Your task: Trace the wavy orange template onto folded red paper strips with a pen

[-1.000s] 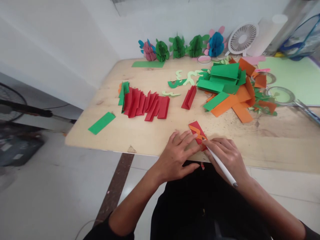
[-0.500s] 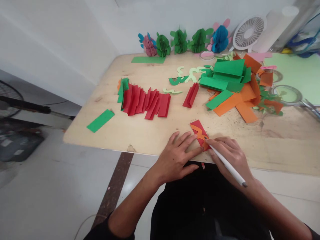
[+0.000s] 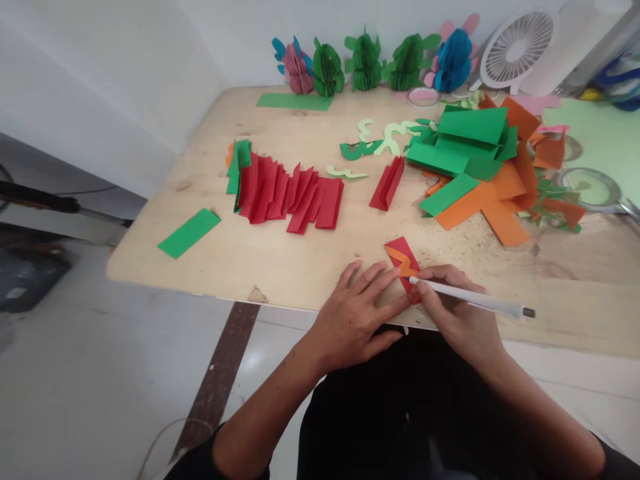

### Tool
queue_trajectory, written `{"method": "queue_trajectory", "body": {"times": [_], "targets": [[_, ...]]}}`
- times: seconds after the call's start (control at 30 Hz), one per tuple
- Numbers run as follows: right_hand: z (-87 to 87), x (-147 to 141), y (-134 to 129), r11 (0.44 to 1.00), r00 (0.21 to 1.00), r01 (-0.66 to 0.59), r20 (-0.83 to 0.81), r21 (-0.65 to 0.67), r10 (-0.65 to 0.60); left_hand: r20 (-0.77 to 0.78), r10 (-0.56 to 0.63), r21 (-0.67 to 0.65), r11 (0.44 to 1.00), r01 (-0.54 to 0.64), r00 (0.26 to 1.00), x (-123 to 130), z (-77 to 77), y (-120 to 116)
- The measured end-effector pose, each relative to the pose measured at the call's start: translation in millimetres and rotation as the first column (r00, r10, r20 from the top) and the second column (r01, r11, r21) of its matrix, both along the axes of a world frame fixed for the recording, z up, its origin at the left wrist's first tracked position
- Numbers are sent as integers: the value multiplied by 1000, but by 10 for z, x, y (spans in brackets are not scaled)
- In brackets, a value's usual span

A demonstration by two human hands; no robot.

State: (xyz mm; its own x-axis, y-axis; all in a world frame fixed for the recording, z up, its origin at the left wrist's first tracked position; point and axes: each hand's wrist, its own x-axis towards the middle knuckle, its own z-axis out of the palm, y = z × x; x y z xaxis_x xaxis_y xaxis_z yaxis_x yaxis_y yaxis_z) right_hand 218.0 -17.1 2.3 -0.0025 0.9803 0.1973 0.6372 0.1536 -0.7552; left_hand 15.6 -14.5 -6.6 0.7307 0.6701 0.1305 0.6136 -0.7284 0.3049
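Observation:
My left hand (image 3: 356,319) lies flat with its fingers spread, its fingertips pressing at the lower left of a small red folded paper (image 3: 409,248) near the table's front edge. On top of that paper is a wavy orange paper cutout (image 3: 399,258), partly covered by my fingers. Pinched in my right hand (image 3: 467,330) is a white pen (image 3: 475,298), its tip down at the cutout's edge and its dark end pointing right. Just beyond stands a red pleated paper (image 3: 387,183). A row of red folded papers (image 3: 285,193) sits to the left.
Green folded papers (image 3: 473,127) and orange strips (image 3: 505,213) are heaped at right, near a tape roll (image 3: 617,190). A green strip (image 3: 190,232) lies at left. Several paper figures (image 3: 364,63) and a white fan (image 3: 520,50) line the wall.
The pen has swung from slanting down toward me to nearly level, pointing right, and its tip has shifted slightly along the orange cutout. My left hand stays put; the camera view has shifted a little.

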Motion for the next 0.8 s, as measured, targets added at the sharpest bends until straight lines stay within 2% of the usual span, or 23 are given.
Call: {"method": "queue_trajectory", "body": {"times": [0.2,0.8], "targets": [[1,-15,21,998,998,-34,48,52,32,12,2,-1,1000,-2,1000,-2,-1,4],[15,-32,25,998,994,-42,100,56,36,21,8,-1,1000,-8,1000,1,11,5]]}}
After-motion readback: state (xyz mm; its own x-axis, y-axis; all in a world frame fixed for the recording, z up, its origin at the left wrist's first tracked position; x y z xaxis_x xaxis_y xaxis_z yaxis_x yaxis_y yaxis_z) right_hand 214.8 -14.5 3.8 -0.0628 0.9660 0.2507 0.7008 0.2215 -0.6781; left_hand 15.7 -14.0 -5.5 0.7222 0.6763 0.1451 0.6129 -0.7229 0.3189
